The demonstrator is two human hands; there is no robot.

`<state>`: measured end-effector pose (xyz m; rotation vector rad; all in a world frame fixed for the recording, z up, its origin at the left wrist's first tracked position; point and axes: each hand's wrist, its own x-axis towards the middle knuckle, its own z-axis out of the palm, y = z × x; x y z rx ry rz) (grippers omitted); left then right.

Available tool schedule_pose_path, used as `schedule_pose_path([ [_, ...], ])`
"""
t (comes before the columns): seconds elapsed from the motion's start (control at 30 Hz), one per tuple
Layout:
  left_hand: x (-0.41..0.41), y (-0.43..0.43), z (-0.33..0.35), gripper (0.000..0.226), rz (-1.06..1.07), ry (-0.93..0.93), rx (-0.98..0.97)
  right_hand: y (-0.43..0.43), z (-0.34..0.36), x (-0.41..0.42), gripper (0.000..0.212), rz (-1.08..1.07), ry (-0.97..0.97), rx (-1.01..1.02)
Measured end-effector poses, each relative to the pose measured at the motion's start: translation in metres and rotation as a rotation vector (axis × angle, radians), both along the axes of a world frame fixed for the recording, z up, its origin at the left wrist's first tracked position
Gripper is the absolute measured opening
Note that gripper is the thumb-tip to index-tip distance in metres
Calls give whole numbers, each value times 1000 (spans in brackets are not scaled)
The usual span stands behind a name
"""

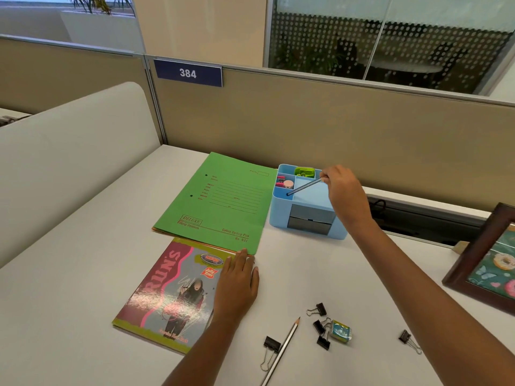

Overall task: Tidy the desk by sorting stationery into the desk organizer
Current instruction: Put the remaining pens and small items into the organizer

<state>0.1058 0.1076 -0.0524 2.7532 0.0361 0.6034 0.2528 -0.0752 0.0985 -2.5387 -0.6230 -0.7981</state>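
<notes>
The right hand (341, 190) pinches the pen (303, 186), its tip inside the desk organizer (280, 215) (near the far edge of the desk (83, 274)), and should lower it fully before letting go; the left hand (237, 285) lies flat.

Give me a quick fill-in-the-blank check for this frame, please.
1. The right hand pinches a pen over the ___ organizer.
2. The left hand lies flat on the ___.
3. The partition sign reads ___.
Missing: blue; notebook; 384.
</notes>
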Motion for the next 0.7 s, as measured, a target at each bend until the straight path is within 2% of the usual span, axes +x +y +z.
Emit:
schedule_pose_path([
  [0.1, 1, 1, -1, 40, 2, 10, 2, 9, -11, 3, 20, 23, 87, -36],
  [0.23, 1, 1, -1, 39, -4, 23, 6, 14, -15, -7, 28, -14, 336, 152],
  [0.33, 1, 1, -1, 40, -8, 23, 15, 8, -19, -27, 26, 13, 362, 257],
  [0.4, 1, 1, -1, 41, -12, 23, 20, 1, -28, -46, 23, 61, 385, 254],
  [0.57, 1, 1, -5, 44, -59, 32, 18, -23, -66, -104, 19, 338, 620, -38],
  [0.7, -2, -1, -7, 44, -127, 39, 41, -39, -98, -134, 28, 387, 742, -243],
])
